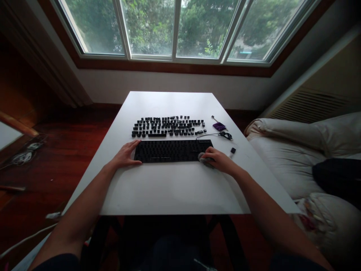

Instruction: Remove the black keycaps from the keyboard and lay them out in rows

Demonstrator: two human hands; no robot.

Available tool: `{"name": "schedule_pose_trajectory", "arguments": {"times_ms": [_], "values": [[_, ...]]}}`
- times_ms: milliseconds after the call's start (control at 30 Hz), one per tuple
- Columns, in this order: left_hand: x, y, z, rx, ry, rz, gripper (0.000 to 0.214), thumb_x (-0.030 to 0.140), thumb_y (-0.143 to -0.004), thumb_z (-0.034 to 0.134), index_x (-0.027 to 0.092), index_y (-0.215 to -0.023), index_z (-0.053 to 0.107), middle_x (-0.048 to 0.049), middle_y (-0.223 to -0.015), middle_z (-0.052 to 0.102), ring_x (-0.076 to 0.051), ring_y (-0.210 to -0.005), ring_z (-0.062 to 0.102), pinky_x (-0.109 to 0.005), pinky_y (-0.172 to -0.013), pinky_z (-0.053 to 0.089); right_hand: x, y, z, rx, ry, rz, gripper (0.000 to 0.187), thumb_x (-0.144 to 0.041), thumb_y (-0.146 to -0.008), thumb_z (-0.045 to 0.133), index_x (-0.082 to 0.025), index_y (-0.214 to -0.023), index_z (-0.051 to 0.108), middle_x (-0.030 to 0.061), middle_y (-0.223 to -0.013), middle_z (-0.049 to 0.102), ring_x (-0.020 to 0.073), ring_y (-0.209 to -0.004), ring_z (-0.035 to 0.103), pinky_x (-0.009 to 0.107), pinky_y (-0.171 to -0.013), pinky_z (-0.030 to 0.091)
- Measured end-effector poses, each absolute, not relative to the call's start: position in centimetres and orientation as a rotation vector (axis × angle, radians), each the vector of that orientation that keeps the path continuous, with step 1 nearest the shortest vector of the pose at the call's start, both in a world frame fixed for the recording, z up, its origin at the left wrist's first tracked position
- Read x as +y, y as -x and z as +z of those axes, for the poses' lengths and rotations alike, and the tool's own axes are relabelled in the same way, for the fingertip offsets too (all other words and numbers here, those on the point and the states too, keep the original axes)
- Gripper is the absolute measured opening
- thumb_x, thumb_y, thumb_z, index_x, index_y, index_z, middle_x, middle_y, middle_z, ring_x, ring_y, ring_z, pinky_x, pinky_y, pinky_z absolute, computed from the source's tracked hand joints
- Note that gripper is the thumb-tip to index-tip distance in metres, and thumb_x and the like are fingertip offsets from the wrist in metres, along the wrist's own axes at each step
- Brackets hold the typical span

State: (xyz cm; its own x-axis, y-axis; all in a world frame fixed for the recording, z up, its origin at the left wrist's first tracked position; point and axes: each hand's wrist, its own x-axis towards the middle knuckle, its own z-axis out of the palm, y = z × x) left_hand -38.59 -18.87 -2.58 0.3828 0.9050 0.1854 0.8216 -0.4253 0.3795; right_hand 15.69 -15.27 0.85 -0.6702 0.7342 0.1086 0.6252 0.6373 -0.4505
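A black keyboard (169,151) with its keycaps off lies flat across the white table. My left hand (125,155) grips its left end, fingers at the far corner and thumb along the near edge. Over the keyboard's right end, my right hand (216,159) is closed on a bunched grey cloth (202,156), which touches the keyboard there; part of the cloth is hidden under the fingers. Behind the keyboard, many loose black keycaps (158,126) stand in rough rows. One long keycap, the spacebar (157,134), lies in the nearest row.
Right of the keycaps lie a small purple cloth or pouch (219,126), a thin light-handled tool (213,118) and a coiled black cable (225,135). A small black object (232,150) sits beyond my right hand. A sofa (270,150) flanks the white table (175,192).
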Motion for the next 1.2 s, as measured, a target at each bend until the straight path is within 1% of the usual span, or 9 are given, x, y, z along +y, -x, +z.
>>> {"name": "schedule_pose_trajectory", "arguments": {"times_ms": [200, 267, 400, 500, 667, 833, 933, 1000, 1200], "values": [[-18.9, 38.6, -2.5, 1.529, -2.434, 0.543, 0.111, 0.070, -0.074, 0.074, 0.030, -0.163, 0.021, -0.0112, -0.166, 0.029, -0.036, -0.150, 0.032, -0.053, -0.123, 0.027, -13.6, -20.1, 1.9, -2.484, 1.342, 0.553, 0.023, -0.037, -0.092, 0.062, -0.026, -0.104, 0.078, 0.0108, -0.101, 0.068, 0.0258, -0.087, 0.068, 0.043, -0.085, 0.056], [-19.0, 38.6, -2.5, 1.534, -2.435, 0.541, 0.112, 0.070, -0.074, 0.075, 0.030, -0.163, 0.021, -0.0110, -0.166, 0.029, -0.037, -0.149, 0.032, -0.053, -0.123, 0.027, -13.6, -17.6, 2.7, -2.464, 1.364, 0.476, 0.023, -0.039, -0.092, 0.062, -0.027, -0.104, 0.078, 0.0090, -0.100, 0.068, 0.0247, -0.084, 0.068, 0.041, -0.083, 0.056], [-19.0, 38.6, -2.5, 1.533, -2.431, 0.543, 0.112, 0.070, -0.074, 0.074, 0.030, -0.163, 0.021, -0.0110, -0.165, 0.030, -0.037, -0.149, 0.032, -0.053, -0.123, 0.028, -14.3, -9.7, 3.1, -2.409, 1.245, 0.348, 0.026, -0.034, -0.096, 0.059, -0.028, -0.117, 0.073, 0.0075, -0.110, 0.067, 0.0226, -0.096, 0.068, 0.034, -0.087, 0.053], [-19.0, 38.7, -2.5, 1.524, -2.427, 0.554, 0.112, 0.070, -0.074, 0.074, 0.029, -0.163, 0.021, -0.0114, -0.165, 0.030, -0.036, -0.149, 0.032, -0.052, -0.123, 0.029, -14.4, -6.7, 1.8, -2.450, 1.262, 0.300, 0.023, -0.030, -0.095, 0.061, -0.028, -0.114, 0.074, 0.0067, -0.110, 0.065, 0.0209, -0.096, 0.067, 0.030, -0.084, 0.053], [-18.9, 38.7, -2.6, 1.520, -2.416, 0.547, 0.112, 0.069, -0.073, 0.075, 0.029, -0.163, 0.022, -0.0113, -0.166, 0.030, -0.037, -0.149, 0.032, -0.054, -0.122, 0.030, -11.8, -13.0, 0.3, -2.373, 1.534, 0.292, 0.020, -0.028, -0.090, 0.063, -0.026, -0.106, 0.075, 0.0067, -0.104, 0.068, 0.0200, -0.085, 0.067, 0.030, -0.078, 0.052], [-18.7, 38.7, -2.7, 1.527, -2.428, 0.540, 0.112, 0.069, -0.073, 0.075, 0.030, -0.163, 0.020, -0.0116, -0.165, 0.030, -0.038, -0.149, 0.033, -0.055, -0.122, 0.030, -9.4, -19.5, 1.7, -2.372, 1.737, 0.366, 0.016, -0.025, -0.085, 0.065, -0.023, -0.095, 0.076, 0.0063, -0.088, 0.072, 0.0231, -0.083, 0.067, 0.032, -0.075, 0.050], [-18.7, 38.7, -2.7, 1.521, -2.440, 0.535, 0.112, 0.069, -0.074, 0.075, 0.030, -0.163, 0.020, -0.0115, -0.165, 0.030, -0.037, -0.149, 0.033, -0.054, -0.122, 0.029, -9.4, -16.9, 2.3, -2.248, 1.811, 0.183, 0.020, -0.032, -0.087, 0.063, -0.021, -0.098, 0.076, 0.0099, -0.094, 0.071, 0.0246, -0.086, 0.066, 0.032, -0.074, 0.049], [-18.7, 38.8, -2.8, 1.524, -2.442, 0.542, 0.111, 0.069, -0.074, 0.075, 0.030, -0.163, 0.021, -0.0114, -0.166, 0.030, -0.037, -0.149, 0.033, -0.053, -0.122, 0.030, -9.5, -13.6, 2.1, -2.156, 1.764, 0.075, 0.026, -0.036, -0.091, 0.060, -0.022, -0.108, 0.075, 0.0113, -0.104, 0.069, 0.0244, -0.090, 0.065, 0.032, -0.077, 0.049], [-18.8, 38.7, -2.7, 1.518, -2.434, 0.570, 0.111, 0.069, -0.074, 0.075, 0.030, -0.163, 0.022, -0.0114, -0.165, 0.030, -0.037, -0.149, 0.033, -0.052, -0.122, 0.031, -8.1, -10.6, 0.0, -2.087, 1.871, 0.114, 0.027, -0.035, -0.093, 0.058, -0.022, -0.112, 0.072, 0.0100, -0.107, 0.065, 0.0221, -0.092, 0.062, 0.030, -0.080, 0.047]]}}
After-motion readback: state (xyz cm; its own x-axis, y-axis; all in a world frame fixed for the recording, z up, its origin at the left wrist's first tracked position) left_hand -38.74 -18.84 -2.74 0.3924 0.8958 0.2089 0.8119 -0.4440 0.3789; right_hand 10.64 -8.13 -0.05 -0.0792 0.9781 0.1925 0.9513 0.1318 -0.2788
